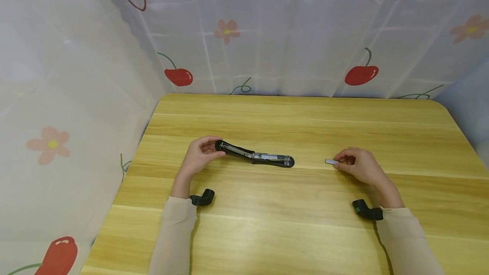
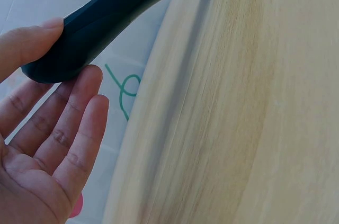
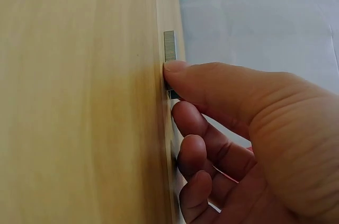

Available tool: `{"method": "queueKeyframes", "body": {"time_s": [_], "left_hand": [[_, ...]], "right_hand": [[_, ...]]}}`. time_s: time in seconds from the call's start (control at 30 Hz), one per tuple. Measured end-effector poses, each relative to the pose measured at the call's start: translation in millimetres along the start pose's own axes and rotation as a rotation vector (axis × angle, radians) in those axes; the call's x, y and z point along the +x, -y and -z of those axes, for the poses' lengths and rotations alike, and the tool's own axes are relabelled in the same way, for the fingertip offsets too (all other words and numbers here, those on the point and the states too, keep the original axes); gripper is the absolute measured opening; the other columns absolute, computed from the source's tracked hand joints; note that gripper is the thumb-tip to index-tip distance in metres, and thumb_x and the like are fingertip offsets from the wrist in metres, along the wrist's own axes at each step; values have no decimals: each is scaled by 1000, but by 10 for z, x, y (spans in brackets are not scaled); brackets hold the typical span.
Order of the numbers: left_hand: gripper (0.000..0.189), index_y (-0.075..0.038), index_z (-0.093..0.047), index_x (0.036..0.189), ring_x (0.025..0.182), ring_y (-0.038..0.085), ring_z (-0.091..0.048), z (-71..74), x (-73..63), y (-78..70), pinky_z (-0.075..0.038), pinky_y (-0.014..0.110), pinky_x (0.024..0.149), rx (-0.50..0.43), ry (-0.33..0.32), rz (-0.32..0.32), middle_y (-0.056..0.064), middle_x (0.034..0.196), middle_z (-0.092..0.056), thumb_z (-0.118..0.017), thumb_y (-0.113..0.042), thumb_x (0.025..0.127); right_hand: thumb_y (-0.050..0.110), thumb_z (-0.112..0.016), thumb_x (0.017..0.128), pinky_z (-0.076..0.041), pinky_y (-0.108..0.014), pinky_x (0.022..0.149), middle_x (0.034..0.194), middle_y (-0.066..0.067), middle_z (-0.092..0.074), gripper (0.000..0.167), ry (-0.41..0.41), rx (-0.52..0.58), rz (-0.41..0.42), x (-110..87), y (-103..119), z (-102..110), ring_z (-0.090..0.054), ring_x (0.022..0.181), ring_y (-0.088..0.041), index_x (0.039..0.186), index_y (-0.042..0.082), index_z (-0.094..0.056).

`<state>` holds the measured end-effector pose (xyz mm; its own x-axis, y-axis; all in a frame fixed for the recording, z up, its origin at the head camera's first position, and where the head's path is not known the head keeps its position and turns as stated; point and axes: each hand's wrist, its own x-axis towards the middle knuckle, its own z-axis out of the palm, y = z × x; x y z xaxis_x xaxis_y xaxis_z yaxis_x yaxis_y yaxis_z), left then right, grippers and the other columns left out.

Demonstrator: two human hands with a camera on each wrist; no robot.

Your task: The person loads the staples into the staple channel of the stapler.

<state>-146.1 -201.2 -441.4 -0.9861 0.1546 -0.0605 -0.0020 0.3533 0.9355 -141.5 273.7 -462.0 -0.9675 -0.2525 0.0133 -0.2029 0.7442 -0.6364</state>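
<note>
A black stapler (image 1: 244, 155) lies swung wide at its hinge left of the table's middle, its metal magazine facing up. My left hand (image 1: 200, 152) pinches the end of its raised top arm between thumb and fingers; in the left wrist view the smooth black back of that arm (image 2: 106, 17) shows. To the right, my right hand (image 1: 357, 164) holds a short strip of staples (image 1: 330, 161) between thumb and fingertips, just above the table and apart from the stapler. The ridged face of the staple strip (image 3: 169, 45) shows in the right wrist view, its lower part covered by the thumb.
The wooden table (image 1: 290, 224) stretches under both arms and beyond the hands to its far edge. A white printed curtain (image 1: 282, 46) hangs behind and at the left. Black camera mounts (image 1: 204, 197) sit at both wrists.
</note>
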Motion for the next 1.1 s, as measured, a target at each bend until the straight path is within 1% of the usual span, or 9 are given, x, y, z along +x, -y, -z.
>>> {"method": "queueKeyframes", "body": {"time_s": [0.13, 0.43, 0.5, 0.67, 0.73, 0.83, 0.93, 1.1], "left_hand": [[48, -8, -64, 128, 99, 25, -60, 1, -7, -6, -52, 30, 82, 1, -1, 3, 13, 118, -63, -79, -18, 83], [48, -7, -63, 128, 99, 27, -60, 3, -15, -10, -52, 31, 82, -2, -3, -3, 14, 119, -63, -79, -17, 84], [48, -4, -62, 129, 100, 28, -60, 1, -6, -8, -52, 32, 82, 1, 1, 1, 16, 120, -62, -77, -14, 84], [49, -3, -61, 130, 100, 28, -60, 3, -2, -5, -52, 29, 82, 3, 3, 1, 17, 120, -62, -77, -13, 85], [49, -6, -62, 130, 100, 25, -61, 7, -7, 1, -52, 28, 82, -1, 0, -6, 15, 120, -62, -78, -16, 85], [48, -6, -63, 129, 99, 25, -61, 9, -3, 14, -52, 28, 82, -5, 1, -11, 15, 120, -62, -78, -17, 85], [49, -5, -62, 129, 98, 25, -61, 9, 0, 20, -52, 28, 82, -5, 1, -12, 14, 119, -62, -78, -17, 84], [49, -4, -63, 129, 98, 25, -61, 6, -1, 11, -53, 32, 82, -2, 0, -4, 14, 117, -62, -79, -17, 84]], "right_hand": [[14, -76, 86, -39, -24, 57, 78, -2, -62, 9, -1, -4, 3, -6, -1, -2, -46, 65, -9, 92, 8, -74], [13, -76, 85, -41, -22, 57, 78, -1, -62, 8, -37, -12, 34, -12, 7, -25, -47, 65, -6, 90, 8, -75], [13, -76, 85, -41, -22, 57, 78, -1, -62, 8, -49, -9, 40, -9, 1, -25, -47, 65, -5, 91, 8, -74], [11, -77, 85, -42, -20, 58, 81, -3, -63, 10, -96, 8, 69, -5, -4, -20, -49, 66, -3, 92, 6, -74], [12, -76, 85, -44, -20, 59, 84, -4, -64, 11, -105, 25, 61, -10, 7, -11, -51, 68, -3, 94, 6, -73], [15, -74, 87, -45, -21, 60, 86, -7, -66, 13, -105, 49, 29, -19, 25, 2, -53, 70, -4, 97, 6, -73], [15, -73, 89, -47, -23, 58, 86, -8, -67, 13, -115, 47, 12, -18, 46, 4, -54, 70, -5, 99, 7, -73], [13, -73, 89, -47, -23, 56, 85, -8, -68, 11, -140, 35, 29, 1, 88, -13, -54, 70, -5, 98, 7, -73]]}}
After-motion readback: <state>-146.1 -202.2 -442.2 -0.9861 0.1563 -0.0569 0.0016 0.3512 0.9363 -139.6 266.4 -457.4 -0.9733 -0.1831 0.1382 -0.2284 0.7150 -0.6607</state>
